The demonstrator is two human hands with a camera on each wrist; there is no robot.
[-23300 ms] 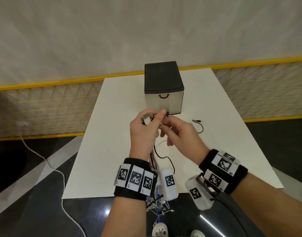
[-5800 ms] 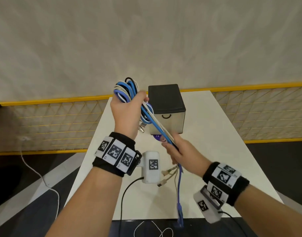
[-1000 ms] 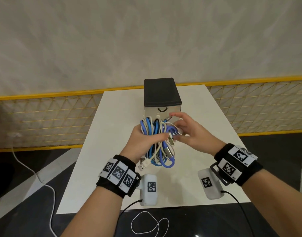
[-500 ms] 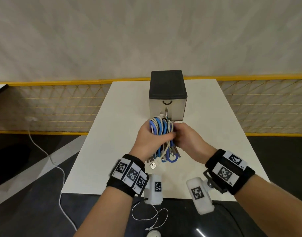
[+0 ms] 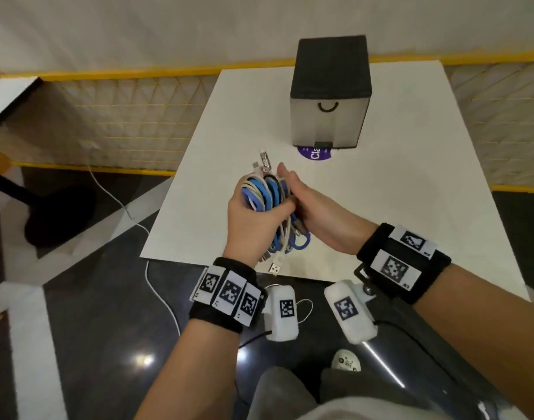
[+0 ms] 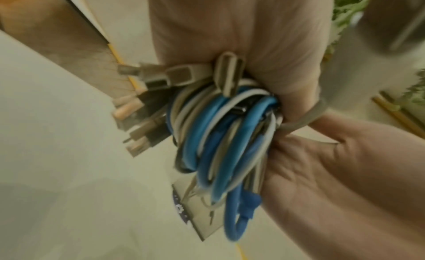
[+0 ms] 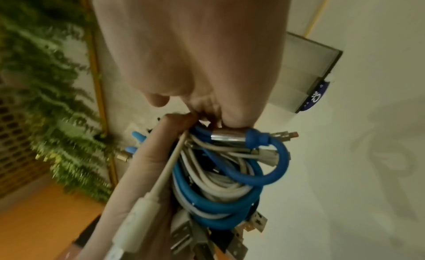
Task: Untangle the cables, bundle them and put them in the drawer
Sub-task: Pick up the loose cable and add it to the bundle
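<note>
A coil of blue and white cables (image 5: 268, 197) is held above the near left part of the white table (image 5: 381, 192). My left hand (image 5: 259, 207) grips the coil from the left, fingers curled round it. From the right, my right hand (image 5: 290, 189) clasps the same coil, thumb up. USB plugs (image 5: 275, 268) hang below and stick out on top. In the left wrist view a thin beige strand (image 6: 306, 118) runs tight between the cables (image 6: 220, 136) and the hands. The right wrist view shows the coil (image 7: 218, 191) close up. The drawer box (image 5: 329, 95) stands at the back with its drawer closed.
A purple round sticker (image 5: 315, 153) peeks out under the drawer box front. A white cord (image 5: 156, 286) trails over the dark floor on the left. Yellow-framed mesh fencing (image 5: 123, 116) runs behind the table. Another table's corner (image 5: 5, 98) is at far left.
Both hands have pulled the coil back from just in front of the drawer box toward the table's near left edge. Both hands keep their hold on it.
</note>
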